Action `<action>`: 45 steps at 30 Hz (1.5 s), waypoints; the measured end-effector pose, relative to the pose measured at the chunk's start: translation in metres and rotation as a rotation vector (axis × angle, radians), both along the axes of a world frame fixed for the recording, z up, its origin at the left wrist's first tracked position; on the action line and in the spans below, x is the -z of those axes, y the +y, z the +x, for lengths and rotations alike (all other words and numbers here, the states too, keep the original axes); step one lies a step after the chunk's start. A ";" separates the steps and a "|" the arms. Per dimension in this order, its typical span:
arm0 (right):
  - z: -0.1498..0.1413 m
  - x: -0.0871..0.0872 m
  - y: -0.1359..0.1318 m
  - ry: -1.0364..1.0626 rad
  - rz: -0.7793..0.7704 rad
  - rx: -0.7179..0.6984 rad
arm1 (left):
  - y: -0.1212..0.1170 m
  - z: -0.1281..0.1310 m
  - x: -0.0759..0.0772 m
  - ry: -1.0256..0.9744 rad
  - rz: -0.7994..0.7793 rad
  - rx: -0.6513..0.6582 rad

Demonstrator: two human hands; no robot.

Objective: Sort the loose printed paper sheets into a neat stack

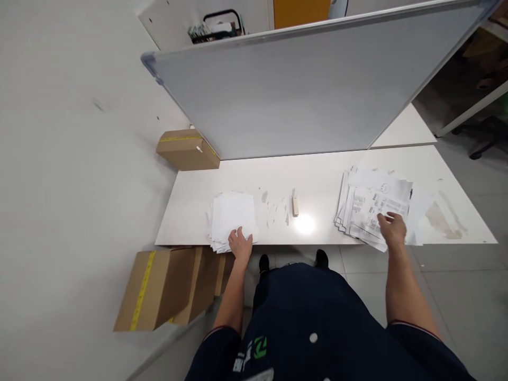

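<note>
My left hand rests on the front edge of a stack of blank white paper, its fingers spread. The sheets beneath stick out unevenly at the left and front. On the right, my right hand is over a loose pile of printed sheets, with fingers bent but apart and nothing visibly gripped. These sheets lie fanned at different angles, some past the table's front edge. Between the two piles, a small cream-coloured block lies on the white table.
A large whiteboard stands along the table's back edge. One cardboard box sits at the back left corner; more cardboard boxes stand below the left front edge. A wall borders the left side. Worn patches mark the tabletop.
</note>
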State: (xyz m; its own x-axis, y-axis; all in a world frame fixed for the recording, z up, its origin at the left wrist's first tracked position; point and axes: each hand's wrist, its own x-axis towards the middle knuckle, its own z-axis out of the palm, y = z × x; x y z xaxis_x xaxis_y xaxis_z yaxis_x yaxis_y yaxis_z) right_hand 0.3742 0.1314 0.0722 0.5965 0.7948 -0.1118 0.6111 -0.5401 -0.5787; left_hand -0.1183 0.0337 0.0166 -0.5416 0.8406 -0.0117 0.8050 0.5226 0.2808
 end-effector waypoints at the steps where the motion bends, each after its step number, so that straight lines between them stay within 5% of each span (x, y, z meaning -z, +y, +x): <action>1: -0.013 0.004 -0.001 0.015 -0.009 -0.015 | 0.000 0.000 0.001 -0.038 0.021 0.009; 8: -0.116 0.025 -0.015 0.204 -0.101 -0.371 | 0.003 -0.009 -0.011 -0.271 0.156 0.019; 14: -0.209 0.027 -0.039 0.487 -0.191 -0.804 | 0.008 -0.018 -0.044 -0.439 0.303 -0.184; 19: -0.264 0.018 -0.045 0.742 -0.311 -0.965 | 0.011 -0.015 -0.077 -0.695 0.382 -0.317; 23: -0.288 0.004 -0.043 0.946 -0.457 -0.940 | 0.006 -0.002 -0.106 -1.295 0.495 -0.344; 26: -0.294 -0.009 -0.038 1.308 -0.627 -0.838 | -0.003 0.009 -0.119 -1.616 0.494 -0.321; 29: -0.290 -0.016 -0.032 1.654 -0.609 -0.551 | -0.012 0.017 -0.123 -1.620 0.432 -0.318; 32: -0.282 -0.015 -0.025 1.660 -0.395 -0.363 | -0.017 0.024 -0.121 -1.553 0.389 -0.345; 40: -0.270 -0.010 -0.019 1.553 -0.087 -0.313 | -0.017 0.035 -0.105 -1.148 0.333 -0.188; 45: -0.255 -0.025 -0.014 1.497 -0.058 -0.426 | -0.011 0.034 -0.117 -1.489 0.149 -0.013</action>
State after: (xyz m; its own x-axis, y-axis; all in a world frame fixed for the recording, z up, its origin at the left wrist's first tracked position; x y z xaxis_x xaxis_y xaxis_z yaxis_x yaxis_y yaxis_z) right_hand 0.1192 0.1176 0.0976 -0.3426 0.8441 -0.4125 -0.3748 -0.5254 -0.7639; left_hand -0.0843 0.0224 0.1340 -0.1178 0.8791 -0.4619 -0.2641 0.4206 0.8680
